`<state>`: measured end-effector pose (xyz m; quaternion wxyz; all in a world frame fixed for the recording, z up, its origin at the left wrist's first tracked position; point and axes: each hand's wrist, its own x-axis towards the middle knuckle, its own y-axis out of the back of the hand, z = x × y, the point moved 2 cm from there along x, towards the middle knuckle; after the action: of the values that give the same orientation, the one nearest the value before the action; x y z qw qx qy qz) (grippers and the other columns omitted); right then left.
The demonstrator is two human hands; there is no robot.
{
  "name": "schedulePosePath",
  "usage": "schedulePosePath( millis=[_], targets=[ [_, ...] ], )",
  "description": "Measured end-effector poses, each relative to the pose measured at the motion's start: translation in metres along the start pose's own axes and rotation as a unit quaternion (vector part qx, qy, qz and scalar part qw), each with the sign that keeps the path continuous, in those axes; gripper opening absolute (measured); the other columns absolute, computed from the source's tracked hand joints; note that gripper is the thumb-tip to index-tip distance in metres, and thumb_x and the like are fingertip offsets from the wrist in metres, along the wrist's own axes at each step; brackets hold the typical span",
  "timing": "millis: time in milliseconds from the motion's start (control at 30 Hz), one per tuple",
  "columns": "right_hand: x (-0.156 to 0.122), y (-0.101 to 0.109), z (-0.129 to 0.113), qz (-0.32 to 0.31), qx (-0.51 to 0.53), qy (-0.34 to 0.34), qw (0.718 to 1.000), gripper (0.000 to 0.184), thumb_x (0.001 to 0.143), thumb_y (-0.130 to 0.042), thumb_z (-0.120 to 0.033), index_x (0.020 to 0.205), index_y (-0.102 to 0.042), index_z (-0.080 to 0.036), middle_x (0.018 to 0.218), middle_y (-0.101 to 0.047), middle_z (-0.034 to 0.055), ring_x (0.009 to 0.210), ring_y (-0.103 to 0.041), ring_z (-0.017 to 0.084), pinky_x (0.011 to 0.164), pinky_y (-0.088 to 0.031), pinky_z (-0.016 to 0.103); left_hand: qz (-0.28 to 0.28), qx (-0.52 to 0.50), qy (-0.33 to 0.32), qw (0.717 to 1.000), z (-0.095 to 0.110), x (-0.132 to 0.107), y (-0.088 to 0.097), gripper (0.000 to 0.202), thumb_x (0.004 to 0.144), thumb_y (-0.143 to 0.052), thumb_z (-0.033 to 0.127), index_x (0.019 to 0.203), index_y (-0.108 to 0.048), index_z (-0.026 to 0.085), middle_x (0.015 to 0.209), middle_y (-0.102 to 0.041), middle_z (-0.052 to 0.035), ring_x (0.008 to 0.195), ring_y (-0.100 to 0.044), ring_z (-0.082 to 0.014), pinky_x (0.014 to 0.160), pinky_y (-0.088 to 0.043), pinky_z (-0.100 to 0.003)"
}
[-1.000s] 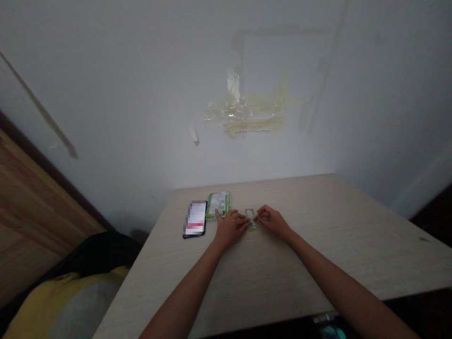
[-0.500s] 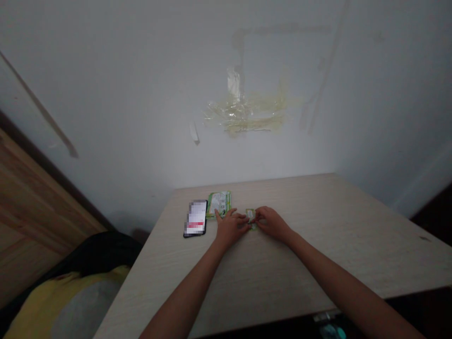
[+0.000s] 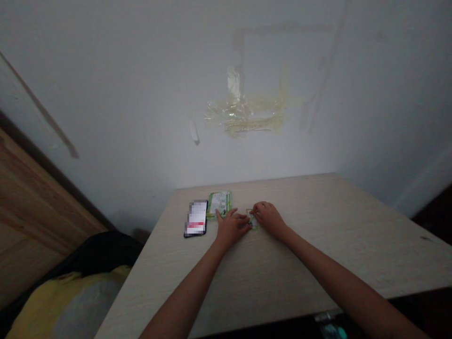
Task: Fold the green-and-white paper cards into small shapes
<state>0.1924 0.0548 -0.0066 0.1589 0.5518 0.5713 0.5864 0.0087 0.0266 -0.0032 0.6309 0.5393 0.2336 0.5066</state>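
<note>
A small green-and-white packet lies flat on the table between my two hands. My left hand has its fingers spread, their tips pressing on the packet's left side. My right hand is closed in a pinch at the packet's upper right, covering part of it. The fine detail under those fingertips is too small to make out. Just beyond my left thumb lies a larger green-and-white packet with printing on it.
A phone with a lit, blurred screen lies left of the larger packet. The pale wooden table meets a grey wall bearing peeling tape. A yellow-and-grey cloth item is beside the table, lower left.
My right hand has shifted slightly up and left over the small packet, its fingers now covering more of the top. My left hand has stayed in place.
</note>
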Motion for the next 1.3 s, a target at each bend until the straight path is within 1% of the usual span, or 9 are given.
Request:
schedulePosePath(
  millis=[200, 333, 433, 533, 667, 833, 1000, 1167, 1300],
  targets=[
    [0.001, -0.006, -0.001, -0.008, -0.035, -0.008, 0.999, 0.014, 0.09, -0.052, -0.016, 0.102, -0.06, -0.017, 0.105, -0.065, 0.0091, 0.105, -0.055, 0.022, 0.093, -0.04, 0.035, 0.007, 0.001, -0.007, 1.0, -0.002, 0.0, -0.002, 0.027, 0.086, -0.057, 0.053, 0.11, -0.065, 0.047, 0.122, -0.067, 0.006, 0.132, -0.04, -0.0309, 0.102, 0.015, -0.075],
    [0.0, -0.011, 0.0, -0.007, -0.025, -0.003, 1.0, 0.019, 0.093, -0.046, -0.015, 0.105, -0.061, -0.017, 0.107, -0.065, 0.0107, 0.105, -0.056, 0.023, 0.094, -0.04, 0.037, 0.005, -0.002, -0.011, 1.0, -0.003, 0.001, -0.003, 0.026, 0.086, -0.056, 0.053, 0.109, -0.065, 0.047, 0.122, -0.066, 0.0061, 0.132, -0.04, -0.031, 0.102, 0.013, -0.076],
    [-0.001, -0.016, 0.003, -0.005, 0.004, 0.001, 1.0, 0.022, 0.094, -0.044, -0.014, 0.107, -0.061, -0.018, 0.107, -0.064, 0.0102, 0.104, -0.056, 0.022, 0.095, -0.04, 0.037, 0.015, -0.007, -0.013, 1.0, -0.003, 0.0, -0.004, 0.025, 0.086, -0.057, 0.052, 0.109, -0.066, 0.047, 0.121, -0.067, 0.0065, 0.131, -0.041, -0.0305, 0.101, 0.014, -0.076],
    [-0.004, -0.018, 0.007, -0.001, 0.052, -0.013, 0.999, 0.023, 0.092, -0.044, -0.012, 0.109, -0.059, -0.017, 0.109, -0.063, 0.0105, 0.106, -0.056, 0.022, 0.094, -0.041, 0.036, 0.023, -0.015, -0.011, 1.0, -0.002, -0.001, -0.004, 0.025, 0.085, -0.059, 0.051, 0.108, -0.066, 0.046, 0.121, -0.067, 0.0058, 0.13, -0.042, -0.0297, 0.102, 0.015, -0.075],
    [-0.007, -0.013, 0.008, 0.013, 0.123, -0.021, 0.992, 0.021, 0.088, -0.048, -0.012, 0.107, -0.055, -0.016, 0.108, -0.063, 0.0102, 0.106, -0.056, 0.021, 0.093, -0.043, 0.034, 0.016, -0.029, -0.009, 0.999, -0.002, -0.001, -0.003, 0.026, 0.085, -0.059, 0.051, 0.108, -0.066, 0.044, 0.121, -0.067, 0.0048, 0.129, -0.043, -0.0293, 0.103, 0.014, -0.075],
    [-0.01, -0.007, 0.01, 0.03, 0.191, -0.034, 0.981, 0.016, 0.086, -0.052, -0.014, 0.101, -0.051, -0.019, 0.103, -0.064, 0.0076, 0.101, -0.059, 0.02, 0.091, -0.045, 0.035, 0.018, -0.025, -0.013, 0.999, -0.002, -0.001, -0.004, 0.027, 0.087, -0.057, 0.049, 0.113, -0.064, 0.045, 0.124, -0.065, 0.0046, 0.132, -0.04, -0.0289, 0.103, 0.014, -0.074],
    [-0.012, -0.013, 0.013, 0.006, 0.255, -0.054, 0.965, 0.016, 0.085, -0.053, -0.013, 0.098, -0.048, -0.022, 0.098, -0.066, 0.0052, 0.098, -0.064, 0.018, 0.089, -0.048, 0.035, 0.015, -0.013, -0.01, 1.0, -0.001, -0.001, -0.004, 0.027, 0.091, -0.051, 0.044, 0.117, -0.061, 0.045, 0.126, -0.064, 0.0041, 0.132, -0.039, -0.0271, 0.103, 0.013, -0.074],
    [-0.011, -0.009, 0.009, 0.002, 0.238, -0.029, 0.971, 0.02, 0.081, -0.055, -0.009, 0.096, -0.05, -0.021, 0.095, -0.066, 0.0037, 0.095, -0.063, 0.017, 0.089, -0.046, 0.034, 0.003, 0.003, 0.002, 1.0, -0.001, 0.0, -0.002, 0.028, 0.091, -0.051, 0.042, 0.117, -0.061, 0.046, 0.128, -0.063, 0.005, 0.133, -0.039, -0.0271, 0.103, 0.011, -0.075],
    [-0.011, -0.004, 0.007, 0.002, 0.22, -0.01, 0.975, 0.022, 0.077, -0.058, -0.008, 0.095, -0.052, -0.02, 0.092, -0.065, 0.0033, 0.094, -0.061, 0.018, 0.088, -0.045, 0.033, -0.001, -0.001, 0.005, 1.0, -0.001, 0.001, -0.002, 0.027, 0.09, -0.053, 0.043, 0.116, -0.061, 0.048, 0.128, -0.063, 0.0058, 0.133, -0.039, -0.0285, 0.101, 0.01, -0.078]
  ],
)
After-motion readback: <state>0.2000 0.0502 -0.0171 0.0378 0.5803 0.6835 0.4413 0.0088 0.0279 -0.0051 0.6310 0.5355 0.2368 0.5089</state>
